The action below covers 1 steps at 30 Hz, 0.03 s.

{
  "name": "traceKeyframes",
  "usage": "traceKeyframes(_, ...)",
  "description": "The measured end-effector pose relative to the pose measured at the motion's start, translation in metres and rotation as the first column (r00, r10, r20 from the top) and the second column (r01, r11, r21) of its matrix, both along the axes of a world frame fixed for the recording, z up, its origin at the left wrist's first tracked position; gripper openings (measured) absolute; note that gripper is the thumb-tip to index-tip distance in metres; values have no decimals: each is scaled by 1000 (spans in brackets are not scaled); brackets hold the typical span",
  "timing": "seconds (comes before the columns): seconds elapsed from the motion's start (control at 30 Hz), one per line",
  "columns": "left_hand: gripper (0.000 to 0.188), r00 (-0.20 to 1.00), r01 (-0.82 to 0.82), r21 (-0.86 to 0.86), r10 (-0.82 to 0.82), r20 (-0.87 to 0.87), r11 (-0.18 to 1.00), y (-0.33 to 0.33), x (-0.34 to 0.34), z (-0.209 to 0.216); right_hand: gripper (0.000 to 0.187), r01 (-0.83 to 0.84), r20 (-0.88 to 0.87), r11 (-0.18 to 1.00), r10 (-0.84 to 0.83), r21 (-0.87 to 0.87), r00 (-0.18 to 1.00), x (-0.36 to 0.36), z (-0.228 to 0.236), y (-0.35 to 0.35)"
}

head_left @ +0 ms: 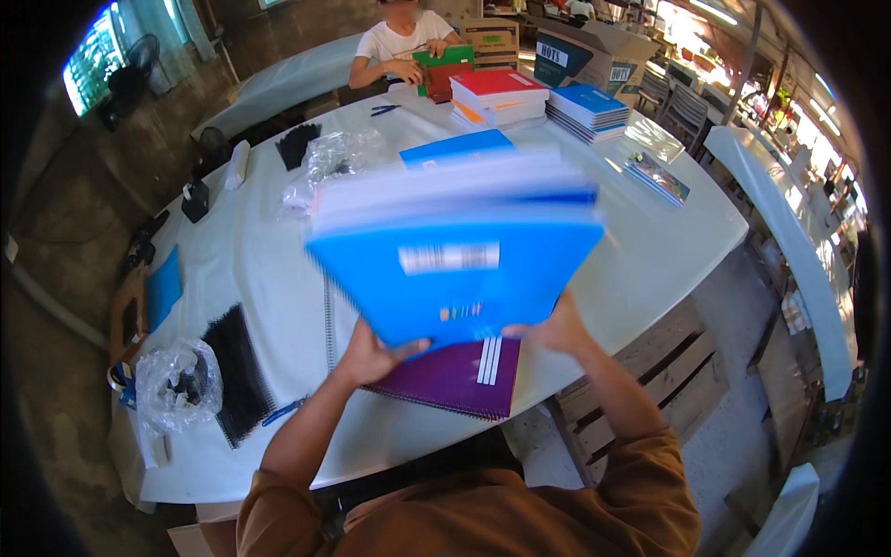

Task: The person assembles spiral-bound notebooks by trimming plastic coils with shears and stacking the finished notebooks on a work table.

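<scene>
- We hold a stack of blue-covered notebooks (455,251) up off the white table (650,269), tilted toward us and blurred, so we cannot count the books in it
- Our left hand (371,357) grips the stack's lower left corner, thumb wrapped over the front cover and fingers hidden behind
- Our right hand (552,330) clamps the lower right edge the same way, closed on the cover, fingers mostly hidden
- Under the stack, flat on the table just in front of us, lies a purple spiral notebook (455,381) with a wire spiral (328,325) lying beside it
- To our left lie black binding combs (237,371) and a clear plastic bag (176,381) holding more of them
- Further across sit a loose blue notebook (455,146), a pile of red and orange books (497,96) and a neat pile of blue books (587,110)
- A person in a white shirt (401,42) sits at the far side handling a green book (445,58)
- We judge the work partly done: finished piles stand at the far end, while our stack is in the air and not yet set down, and loose combs and covers remain
</scene>
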<state>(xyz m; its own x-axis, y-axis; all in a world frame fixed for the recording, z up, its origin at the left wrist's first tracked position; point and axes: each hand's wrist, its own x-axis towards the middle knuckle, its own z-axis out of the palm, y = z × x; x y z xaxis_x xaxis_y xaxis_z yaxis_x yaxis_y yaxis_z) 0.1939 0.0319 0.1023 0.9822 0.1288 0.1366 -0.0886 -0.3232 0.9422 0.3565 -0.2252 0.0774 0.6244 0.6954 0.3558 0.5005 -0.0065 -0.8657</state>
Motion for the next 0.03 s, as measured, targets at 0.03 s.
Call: traceKeyframes(0.03,69,999,-44,-24,44,16,999,-5,19,17,77,8,-1,1000,-8,-6,1000,1,-1,-3)
